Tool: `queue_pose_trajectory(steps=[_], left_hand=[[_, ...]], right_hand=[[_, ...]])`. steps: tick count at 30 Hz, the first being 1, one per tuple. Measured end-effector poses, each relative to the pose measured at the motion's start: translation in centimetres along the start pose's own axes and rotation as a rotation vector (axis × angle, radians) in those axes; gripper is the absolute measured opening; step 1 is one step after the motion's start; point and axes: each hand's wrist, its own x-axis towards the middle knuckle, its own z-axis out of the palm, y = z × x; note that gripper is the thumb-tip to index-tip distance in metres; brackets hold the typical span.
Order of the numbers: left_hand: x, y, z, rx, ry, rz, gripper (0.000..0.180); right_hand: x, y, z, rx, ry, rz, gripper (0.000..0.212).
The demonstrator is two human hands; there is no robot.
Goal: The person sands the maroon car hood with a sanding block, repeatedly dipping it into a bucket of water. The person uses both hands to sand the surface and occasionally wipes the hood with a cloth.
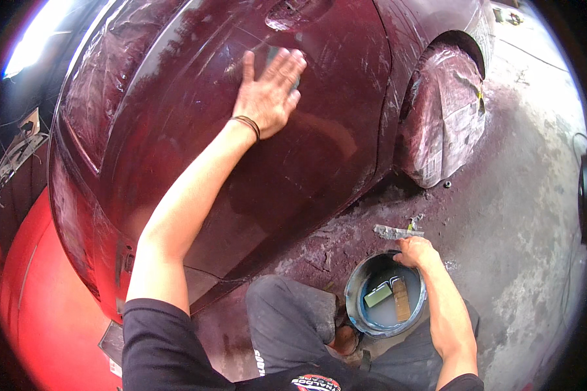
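My left hand (269, 91) lies flat with fingers spread on the dark red car door panel (195, 130), pressing a small grey sanding sheet (275, 57) that peeks out under the fingers. A dark band circles that wrist. My right hand (416, 251) rests on the far rim of a blue bucket (353, 306) on the floor, fingers curled over the edge. Inside the bucket, in cloudy water, lie a green block (377, 295) and a brown block (401, 299).
The wheel (445, 117) at the right is wrapped in newspaper masking. A scrap of grey sandpaper (398, 231) lies on the dusty, red-stained concrete floor (522, 215). My bent knees in grey trousers (287, 319) are beside the bucket. A bright red panel (45, 313) is at the lower left.
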Motion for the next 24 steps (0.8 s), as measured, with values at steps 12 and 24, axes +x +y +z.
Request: queue_pose_trajectory(steps=[12,24], left_hand=[[3.8,0.9,1.5,-0.178,0.233,-0.168,0.067],[-2.1,-0.9,1.4,-0.178,0.169,-0.052,0.063]], right_hand=[[-0.7,0.2,-0.5,0.006,0.102,-0.014,0.047],[-0.2,1.2,-0.6,-0.015,0.066,0.036,0.053]])
